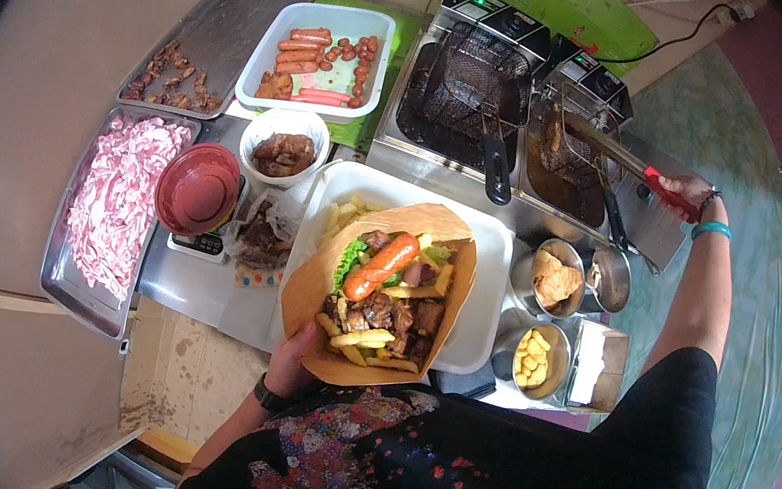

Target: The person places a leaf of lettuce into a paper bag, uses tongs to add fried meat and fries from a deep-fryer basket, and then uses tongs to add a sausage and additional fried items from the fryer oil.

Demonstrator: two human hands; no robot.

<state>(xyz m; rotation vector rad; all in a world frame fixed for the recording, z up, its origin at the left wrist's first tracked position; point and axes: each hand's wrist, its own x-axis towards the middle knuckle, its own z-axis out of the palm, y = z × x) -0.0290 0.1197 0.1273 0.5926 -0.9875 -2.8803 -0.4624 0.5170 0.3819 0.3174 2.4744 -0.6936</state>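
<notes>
My left hand (296, 359) holds a brown paper food box (304, 292) from its lower left side. In the box lie a sausage (381, 267), French fries, lettuce and browned meat chunks. Under and behind it is a white plastic tub (483, 289) with more fries at its upper left. Out at the right, my right hand (682, 197) grips red-handled metal tongs (614, 147), whose tips reach into the right fryer basket (580, 147). A browned piece of food is at the tips; whether they clamp it I cannot tell.
A second fryer basket (480, 76) sits in the left fryer. A white tub (252, 83) holds sausages. A metal tray (139, 267) of raw sliced meat, a red bowl (198, 189) on a scale, a white bowl (254, 148) of meat and steel containers (558, 368) stand around.
</notes>
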